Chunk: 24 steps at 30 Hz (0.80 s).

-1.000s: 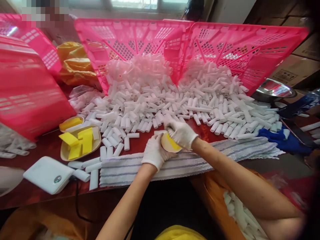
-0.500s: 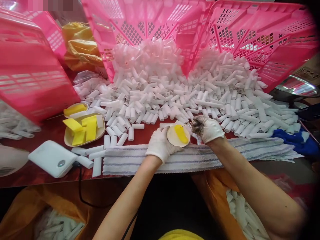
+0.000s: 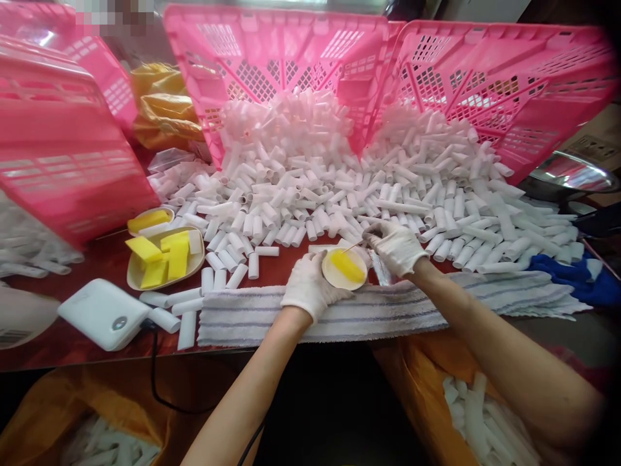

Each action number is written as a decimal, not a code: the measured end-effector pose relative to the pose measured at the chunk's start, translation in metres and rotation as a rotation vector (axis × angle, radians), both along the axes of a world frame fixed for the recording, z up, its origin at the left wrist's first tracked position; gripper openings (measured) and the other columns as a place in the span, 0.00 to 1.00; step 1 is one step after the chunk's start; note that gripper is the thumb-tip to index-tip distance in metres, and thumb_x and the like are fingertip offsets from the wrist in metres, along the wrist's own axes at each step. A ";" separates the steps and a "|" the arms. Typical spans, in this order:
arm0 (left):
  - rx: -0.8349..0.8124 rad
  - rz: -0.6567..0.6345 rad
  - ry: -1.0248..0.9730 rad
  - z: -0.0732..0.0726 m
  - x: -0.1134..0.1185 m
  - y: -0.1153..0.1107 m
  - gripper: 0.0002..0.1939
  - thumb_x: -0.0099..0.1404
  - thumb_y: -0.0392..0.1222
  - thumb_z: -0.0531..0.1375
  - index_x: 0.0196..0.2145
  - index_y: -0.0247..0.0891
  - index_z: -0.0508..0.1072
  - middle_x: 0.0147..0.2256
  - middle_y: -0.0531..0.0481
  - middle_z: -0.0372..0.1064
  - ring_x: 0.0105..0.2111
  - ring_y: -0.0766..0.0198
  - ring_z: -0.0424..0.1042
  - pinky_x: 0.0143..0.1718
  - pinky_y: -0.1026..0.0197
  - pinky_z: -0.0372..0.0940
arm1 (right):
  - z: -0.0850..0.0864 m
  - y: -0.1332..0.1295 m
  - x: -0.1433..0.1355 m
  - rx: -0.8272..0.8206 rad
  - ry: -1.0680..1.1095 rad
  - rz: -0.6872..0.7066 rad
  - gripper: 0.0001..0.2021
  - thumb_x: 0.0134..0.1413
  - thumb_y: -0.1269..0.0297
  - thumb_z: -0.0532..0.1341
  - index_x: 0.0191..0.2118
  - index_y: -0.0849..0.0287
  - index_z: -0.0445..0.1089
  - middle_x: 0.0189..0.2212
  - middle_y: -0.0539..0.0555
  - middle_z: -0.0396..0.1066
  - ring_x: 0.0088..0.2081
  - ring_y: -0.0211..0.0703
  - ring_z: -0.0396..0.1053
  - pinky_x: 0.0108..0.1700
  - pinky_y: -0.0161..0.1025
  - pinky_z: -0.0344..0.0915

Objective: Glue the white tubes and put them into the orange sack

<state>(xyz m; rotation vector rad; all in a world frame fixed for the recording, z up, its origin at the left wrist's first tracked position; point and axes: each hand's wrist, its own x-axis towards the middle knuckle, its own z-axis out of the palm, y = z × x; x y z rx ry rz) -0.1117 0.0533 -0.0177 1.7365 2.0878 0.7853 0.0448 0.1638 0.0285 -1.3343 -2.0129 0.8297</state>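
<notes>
My left hand, in a white glove [image 3: 310,291], center frame, fingers curled round the small round off-white dish [image 3: 334,277]; soft yellow slab [image 3: 348,264] inside it. My right hand, white glove, darkened fingertips [image 3: 396,247], right of center: thumb and fingers pinching a thin brownish stick [image 3: 354,245], tip at the dish; can't tell if it touches the slab. Gray-striped white towel [image 3: 262,320] below, lower center. White plastic tubes [image 3: 310,184] heaped across upper middle, against pink plastic baskets [image 3: 291,42].
</notes>
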 end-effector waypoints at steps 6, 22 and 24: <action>0.060 -0.017 -0.021 -0.006 -0.002 0.000 0.54 0.30 0.63 0.68 0.54 0.38 0.61 0.47 0.43 0.64 0.47 0.52 0.65 0.50 0.56 0.59 | 0.053 -0.016 -0.014 0.586 -0.960 0.528 0.12 0.52 0.76 0.52 0.36 0.64 0.72 0.31 0.62 0.70 0.34 0.50 0.66 0.34 0.42 0.57; 0.038 -0.006 -0.039 -0.005 -0.001 0.000 0.53 0.31 0.61 0.69 0.54 0.39 0.62 0.48 0.43 0.64 0.48 0.51 0.64 0.51 0.56 0.58 | 0.095 -0.026 -0.009 0.817 -0.953 0.622 0.11 0.51 0.76 0.50 0.28 0.61 0.68 0.29 0.61 0.67 0.37 0.52 0.63 0.41 0.53 0.58; 0.042 -0.005 -0.045 -0.005 -0.001 0.000 0.53 0.30 0.61 0.69 0.54 0.39 0.62 0.48 0.43 0.64 0.48 0.51 0.64 0.50 0.56 0.58 | 0.097 -0.032 -0.006 0.769 -0.922 0.623 0.10 0.50 0.72 0.51 0.24 0.58 0.67 0.27 0.61 0.66 0.34 0.53 0.64 0.39 0.53 0.59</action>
